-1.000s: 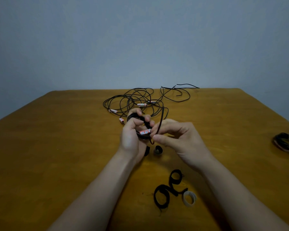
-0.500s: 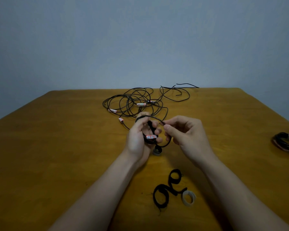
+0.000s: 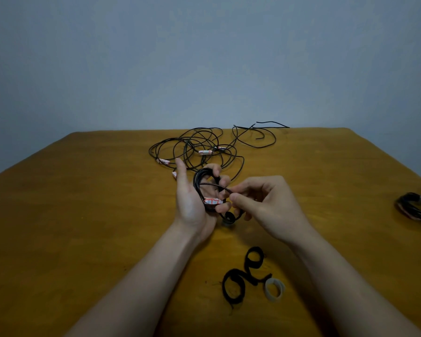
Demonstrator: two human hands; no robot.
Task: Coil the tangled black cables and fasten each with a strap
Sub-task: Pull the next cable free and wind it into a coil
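Cable of thin black cord, wound into a small coil (image 3: 206, 188) with a white-and-red paper tag (image 3: 213, 201), sits in the upturned left hand (image 3: 190, 205), whose fingers curl round it to keep the turns stacked. Just right of the coil, the right hand (image 3: 265, 203) pinches the free strand (image 3: 219, 186), probably to lay on another turn. Half a second ago that strand arched high over the coil; now it lies flatter across it, and the left thumb has lifted clear. Beyond the coil spreads the loose black tangle (image 3: 195, 147); nearer than the coil lie looped black fabric straps (image 3: 243, 273); far right of it, a strapped bundle (image 3: 416, 209).
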